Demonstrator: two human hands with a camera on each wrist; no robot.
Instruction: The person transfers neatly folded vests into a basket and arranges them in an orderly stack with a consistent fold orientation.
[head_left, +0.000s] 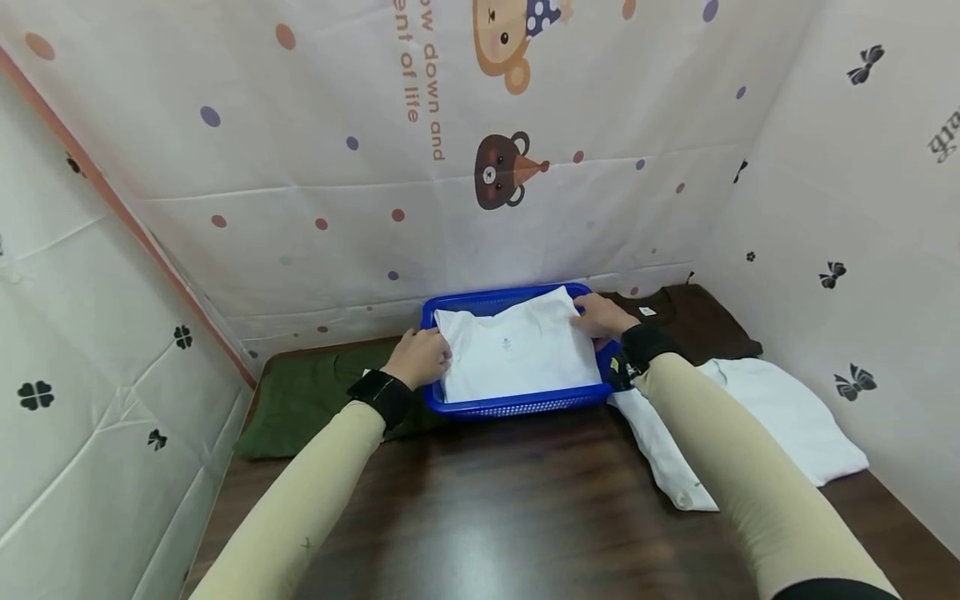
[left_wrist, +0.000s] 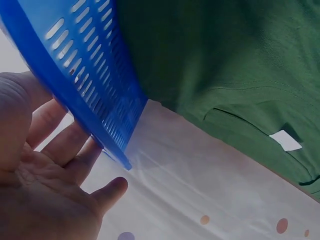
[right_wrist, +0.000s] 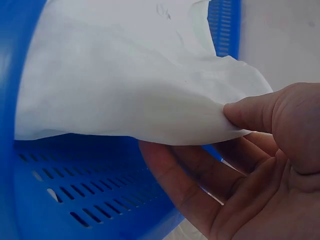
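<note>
Nearest, two pale sleeves (head_left: 750,475), reaching over the worktop (head_left: 480,517). Beyond: one blue basket (head_left: 525,406) at the back edge, one white shirt (head_left: 517,362) folded inside, one green garment (head_left: 303,400) at the back-left corner, one brown garment (head_left: 708,325) back-right, one white garment (head_left: 787,417) along the right edge. Right hand (head_left: 602,317): shirt's edge pinched, thumb above, fingers below. Left hand (head_left: 417,357): fingers bent behind the basket's left rim, tips hidden; cannot tell whether holding cloth. Space between shirt and basket's right wall; dark wood before the front rim; printed white sheeting (head_left: 450,250) on three sides.
</note>
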